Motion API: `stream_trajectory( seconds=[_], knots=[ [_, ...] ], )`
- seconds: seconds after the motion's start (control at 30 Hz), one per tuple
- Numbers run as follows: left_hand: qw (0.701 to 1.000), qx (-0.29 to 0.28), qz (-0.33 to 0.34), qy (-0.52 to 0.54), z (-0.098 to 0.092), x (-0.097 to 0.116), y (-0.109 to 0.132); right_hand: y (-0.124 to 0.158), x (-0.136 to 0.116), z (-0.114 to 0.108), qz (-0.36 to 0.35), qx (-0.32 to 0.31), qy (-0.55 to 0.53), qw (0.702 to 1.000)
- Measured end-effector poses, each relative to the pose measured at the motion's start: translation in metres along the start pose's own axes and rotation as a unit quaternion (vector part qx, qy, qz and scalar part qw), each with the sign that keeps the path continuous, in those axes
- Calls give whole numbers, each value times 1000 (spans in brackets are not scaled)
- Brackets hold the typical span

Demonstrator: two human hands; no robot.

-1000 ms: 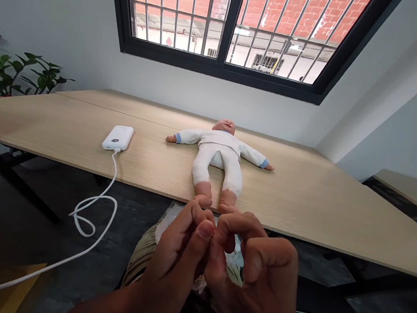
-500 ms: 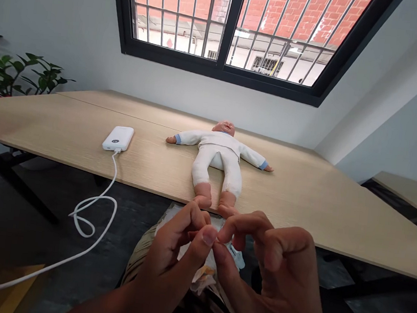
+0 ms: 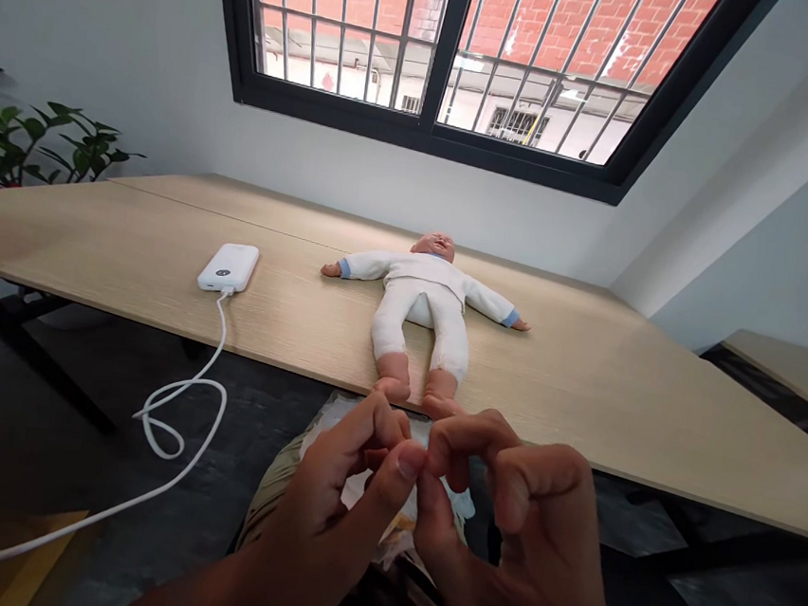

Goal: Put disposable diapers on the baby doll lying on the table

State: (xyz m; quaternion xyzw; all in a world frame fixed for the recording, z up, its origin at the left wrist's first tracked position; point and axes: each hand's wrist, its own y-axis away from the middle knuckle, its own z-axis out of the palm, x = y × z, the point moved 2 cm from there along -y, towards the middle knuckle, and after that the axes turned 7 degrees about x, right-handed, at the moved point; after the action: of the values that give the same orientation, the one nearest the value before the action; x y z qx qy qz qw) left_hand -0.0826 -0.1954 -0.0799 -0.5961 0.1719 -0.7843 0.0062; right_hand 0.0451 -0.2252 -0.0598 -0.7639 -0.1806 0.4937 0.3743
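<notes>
A pale wood-grain table (image 3: pixel 625 381) spans the view beneath a dark-framed sliding window (image 3: pixel 427 129), its back edge near the light wall (image 3: pixel 304 155). A seam runs across the tabletop at the far left. Metal bars cross the panes, and beyond them stands a red brick wall (image 3: pixel 545 21) above a whitish lower stretch.

On the table, at the middle, a baby doll (image 3: pixel 424 281) lies on its back, arms spread, in a white outfit with blue cuffs; its head points to the window and its bare feet reach the near edge. Well to its left rests a white power bank (image 3: pixel 232 267), with a white cable (image 3: pixel 224 329) plugged in, dropping over the edge and looping above the dark grey floor (image 3: pixel 160 527).

A leafy potted plant (image 3: pixel 83 143) stands beyond the left end; part of another table (image 3: pixel 798 370) shows at the right.

In front of the doll's feet, over the lap, the left hand (image 3: pixel 333 511) and right hand (image 3: pixel 521 529) meet at the fingertips, each thumb and forefinger drawn narrow in a pinch. Whether they grip something small cannot be told. Crumpled whitish material (image 3: pixel 328 417) lies on the lap beneath them.
</notes>
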Motion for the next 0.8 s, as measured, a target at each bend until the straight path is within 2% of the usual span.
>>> stream_trajectory(
  seconds=[0.17,0.33,0.5,0.67,0.8],
  knots=[
    [1000,14,13,8,2,0,1,-1,-2,7,-5,21,-14,1000],
    [999,24,15,31,5,2,1,-5,-10,15,-25,44,17,999],
    [998,26,15,57,9,5,-1,-3,-11,17,-4,66,15,998],
    [996,24,14,79,10,5,-1,-2,-14,19,-28,84,8,996],
    [996,50,9,69,11,7,1,-1,-15,20,-36,91,9,995]
  ],
)
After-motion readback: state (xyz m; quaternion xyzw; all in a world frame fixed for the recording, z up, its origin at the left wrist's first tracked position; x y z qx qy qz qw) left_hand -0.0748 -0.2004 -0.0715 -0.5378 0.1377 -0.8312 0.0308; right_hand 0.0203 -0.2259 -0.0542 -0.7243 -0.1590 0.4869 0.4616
